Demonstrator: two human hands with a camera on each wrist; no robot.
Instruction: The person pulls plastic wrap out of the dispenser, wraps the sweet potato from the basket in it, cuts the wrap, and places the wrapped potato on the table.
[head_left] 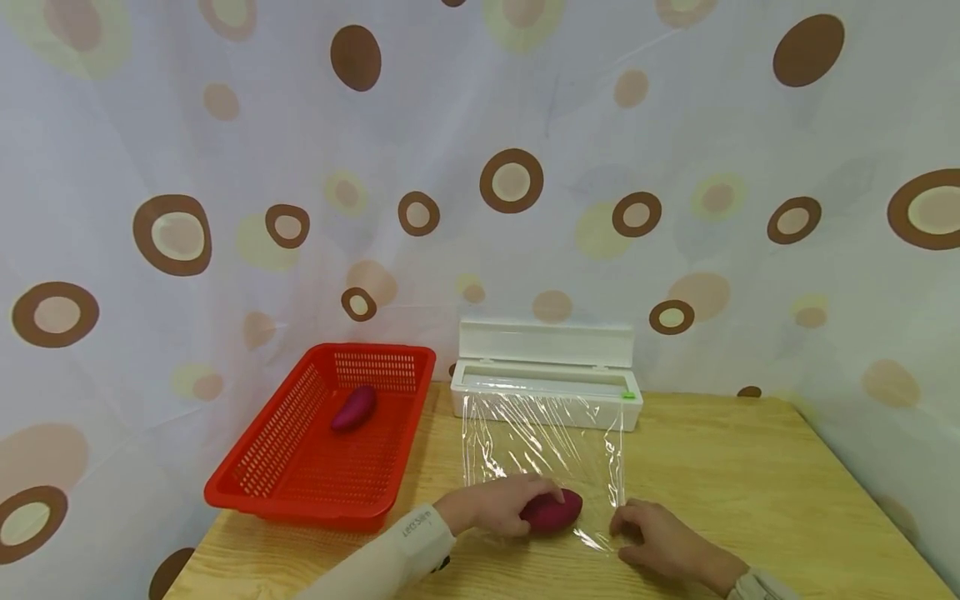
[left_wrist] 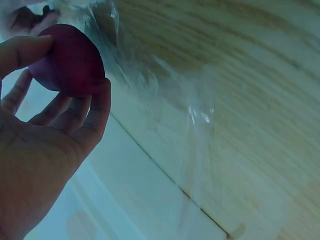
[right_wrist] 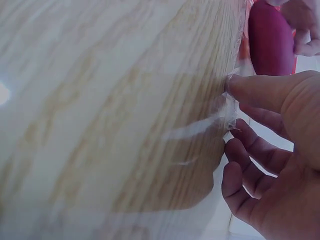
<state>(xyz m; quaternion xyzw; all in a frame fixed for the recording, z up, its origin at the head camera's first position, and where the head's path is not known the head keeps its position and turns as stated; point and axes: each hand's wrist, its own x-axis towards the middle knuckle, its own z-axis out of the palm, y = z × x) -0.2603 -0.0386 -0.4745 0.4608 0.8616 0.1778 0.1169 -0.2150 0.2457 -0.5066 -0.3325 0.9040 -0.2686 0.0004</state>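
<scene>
My left hand (head_left: 495,504) holds a purple sweet potato (head_left: 555,511) by one end, over the near part of a sheet of clear plastic wrap (head_left: 543,437). In the left wrist view, the thumb and fingers curl round the sweet potato (left_wrist: 70,62). The wrap stretches toward me from a white wrap dispenser box (head_left: 546,343) whose lid stands up. At the sheet's near right edge is my right hand (head_left: 667,540). The right wrist view has its thumb and fingers pinching the gathered edge of the plastic wrap (right_wrist: 231,107).
A red slotted basket (head_left: 225,493) stands on the left of the wooden table (head_left: 720,467), with another purple sweet potato (head_left: 355,408) inside. A small green piece (head_left: 628,395) sits at the dispenser's right end. A patterned curtain (head_left: 465,100) hangs behind.
</scene>
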